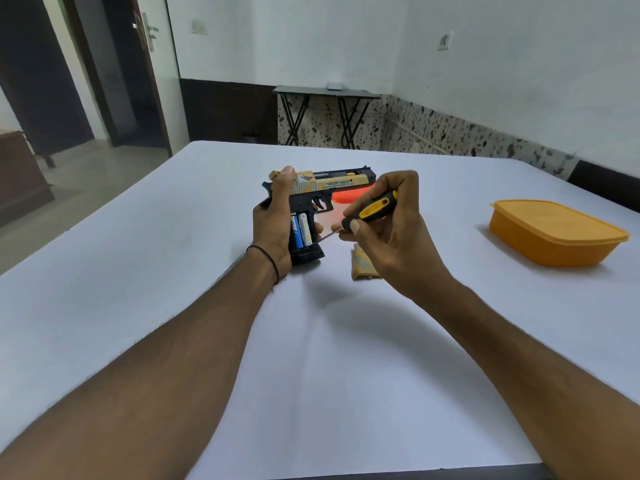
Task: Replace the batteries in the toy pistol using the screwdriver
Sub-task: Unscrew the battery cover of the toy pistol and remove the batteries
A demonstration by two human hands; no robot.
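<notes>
Two batteries (300,231) in one toy pistol (325,188), one screwdriver (372,209).

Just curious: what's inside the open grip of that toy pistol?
Two batteries sit side by side inside the toy pistol grip. The left hand covers anything further left.

A white table (173,271) fills the view. At three o'clock on it sits a closed orange lunchbox (554,233). Toward twelve o'clock, against the far wall, stands a small folding table (325,93) bearing what may be a pale box (335,86). At ten o'clock a dark door (145,64) stands open.
</notes>
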